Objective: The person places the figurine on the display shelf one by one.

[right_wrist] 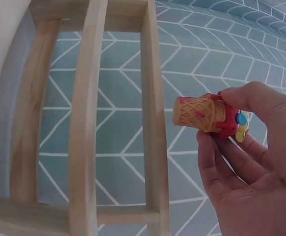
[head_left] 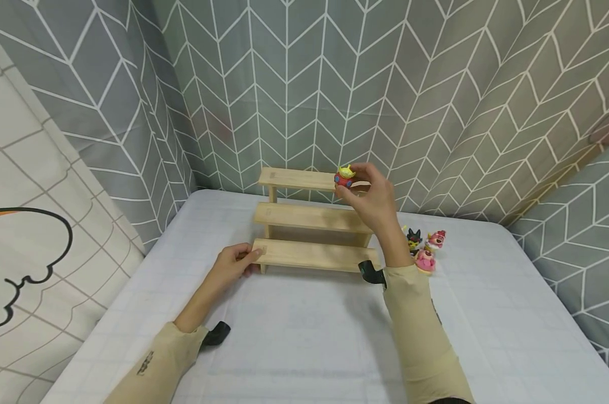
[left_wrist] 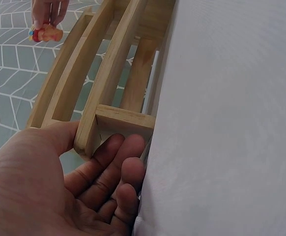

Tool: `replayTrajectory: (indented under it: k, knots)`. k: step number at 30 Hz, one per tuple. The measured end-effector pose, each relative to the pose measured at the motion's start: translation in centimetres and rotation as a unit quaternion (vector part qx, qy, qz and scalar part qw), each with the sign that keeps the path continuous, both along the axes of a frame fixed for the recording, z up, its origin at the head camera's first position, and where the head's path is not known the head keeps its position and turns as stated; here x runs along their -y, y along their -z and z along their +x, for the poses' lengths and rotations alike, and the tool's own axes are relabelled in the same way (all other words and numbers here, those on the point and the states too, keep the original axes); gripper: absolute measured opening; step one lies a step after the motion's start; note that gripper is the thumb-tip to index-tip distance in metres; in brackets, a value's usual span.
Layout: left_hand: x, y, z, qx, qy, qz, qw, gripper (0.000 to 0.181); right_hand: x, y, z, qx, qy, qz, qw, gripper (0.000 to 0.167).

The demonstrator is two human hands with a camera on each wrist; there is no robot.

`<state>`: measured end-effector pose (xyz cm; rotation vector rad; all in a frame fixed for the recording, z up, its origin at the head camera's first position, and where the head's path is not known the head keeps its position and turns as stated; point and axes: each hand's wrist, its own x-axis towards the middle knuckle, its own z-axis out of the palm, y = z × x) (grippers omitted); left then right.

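The white-clothed desk (head_left: 294, 336) carries a pale, three-tiered wooden shelf (head_left: 312, 255). The left hand (head_left: 232, 261) grips the lowest tier's left end; the right hand (head_left: 375, 196) is raised near the shelf's top. Right of the shelf are small pink and black figurines (head_left: 425, 261). Pinched in the right hand, above the top tier, a red-and-yellow figurine with a tan waffle-cone base (right_wrist: 197, 113) could topple if set too near the edge.

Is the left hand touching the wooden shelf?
Touching. In the left wrist view, the left hand grips the wooden shelf, thumb against its lowest board.
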<state>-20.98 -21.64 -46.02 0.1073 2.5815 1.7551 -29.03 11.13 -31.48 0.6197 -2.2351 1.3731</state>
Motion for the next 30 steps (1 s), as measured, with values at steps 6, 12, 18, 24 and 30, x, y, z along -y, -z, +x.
replayTrajectory:
  k: [6, 12, 18, 24, 30]
  knots:
    - [0.0, 0.0, 0.0, 0.001, -0.003, 0.000, 1.0000, 0.033, 1.0, -0.9, -0.8, -0.002, -0.002, -0.008, 1.0000, 0.046]
    - [-0.1, 0.0, 0.1, -0.001, -0.003, 0.001, 1.0000, 0.032, 2.0, -1.2, -1.8, 0.002, 0.000, -0.018, 0.9998, 0.046]
    - [-0.1, -0.1, 0.2, -0.005, -0.002, -0.004, 1.0000, 0.033, 3.0, -0.4, -2.3, 0.029, -0.005, -0.005, 0.9996, 0.048]
    - [-0.1, 0.0, 0.1, -0.005, 0.001, -0.001, 1.0000, 0.034, 3.4, -0.1, -2.6, 0.023, -0.004, -0.006, 0.9997, 0.049]
    - [-0.1, -0.1, 0.0, -0.004, 0.000, -0.001, 1.0000, 0.033, 3.0, 0.0, -2.8, 0.017, 0.004, 0.017, 0.9997, 0.051]
